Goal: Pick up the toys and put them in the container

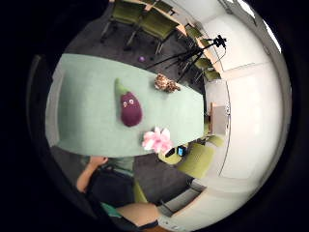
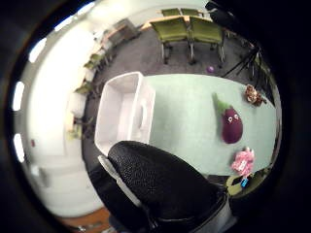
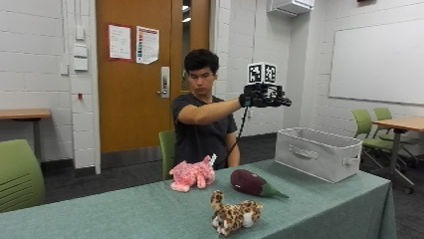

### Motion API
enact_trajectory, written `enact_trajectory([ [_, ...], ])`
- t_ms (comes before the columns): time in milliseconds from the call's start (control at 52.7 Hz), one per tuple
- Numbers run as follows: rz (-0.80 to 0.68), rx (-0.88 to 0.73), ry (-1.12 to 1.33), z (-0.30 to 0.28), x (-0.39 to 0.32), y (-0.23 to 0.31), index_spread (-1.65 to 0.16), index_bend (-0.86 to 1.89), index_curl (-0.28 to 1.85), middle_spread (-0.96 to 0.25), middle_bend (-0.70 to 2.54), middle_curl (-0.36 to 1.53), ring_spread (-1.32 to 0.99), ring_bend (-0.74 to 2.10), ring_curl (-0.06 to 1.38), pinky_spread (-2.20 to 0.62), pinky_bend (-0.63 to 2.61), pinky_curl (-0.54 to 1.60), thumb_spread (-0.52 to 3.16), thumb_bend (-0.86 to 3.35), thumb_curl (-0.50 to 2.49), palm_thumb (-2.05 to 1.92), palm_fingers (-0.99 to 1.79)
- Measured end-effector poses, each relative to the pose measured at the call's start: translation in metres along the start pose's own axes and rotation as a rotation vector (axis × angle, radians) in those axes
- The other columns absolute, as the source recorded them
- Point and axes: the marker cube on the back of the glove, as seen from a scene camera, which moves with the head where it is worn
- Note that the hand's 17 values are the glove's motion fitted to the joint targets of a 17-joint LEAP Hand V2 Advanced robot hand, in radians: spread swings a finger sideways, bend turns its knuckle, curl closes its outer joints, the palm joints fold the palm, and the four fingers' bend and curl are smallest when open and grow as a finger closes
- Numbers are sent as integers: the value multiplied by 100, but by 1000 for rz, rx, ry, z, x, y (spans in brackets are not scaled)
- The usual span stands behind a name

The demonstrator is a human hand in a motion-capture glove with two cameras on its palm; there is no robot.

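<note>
Three plush toys lie on the green-clothed table (image 3: 132, 209): a pink animal (image 3: 193, 175), a purple eggplant (image 3: 254, 183) and a spotted leopard (image 3: 233, 215) nearest the front edge. A pale fabric container (image 3: 318, 152) stands empty at the table's right end. My gloved right hand (image 3: 265, 97) is raised high above the table, between the toys and the container, fingers stretched out and holding nothing. From the palm I look down on the eggplant (image 1: 130, 107), the pink animal (image 1: 157, 140), the leopard (image 1: 165, 83) and the container (image 2: 124, 109).
A green chair (image 3: 16, 174) stands at the left and another (image 3: 167, 149) behind the person. More green chairs (image 3: 371, 124) and a wooden table (image 3: 397, 123) are at the right. A camera tripod (image 1: 193, 55) stands beyond the table.
</note>
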Motion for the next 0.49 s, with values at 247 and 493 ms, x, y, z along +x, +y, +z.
enact_trajectory([
  [247, 80, -18, -55, 43, 74, -7, -25, 18, 27, -7, 25, 27, -24, 20, 16, -3, 50, 27, 94, -14, 2, -21, 3],
  [493, 159, -181, -83, 170, 99, -7, -26, 18, 31, -8, 25, 31, -25, 19, 19, -3, 51, 30, 94, -13, 4, -19, 3],
])
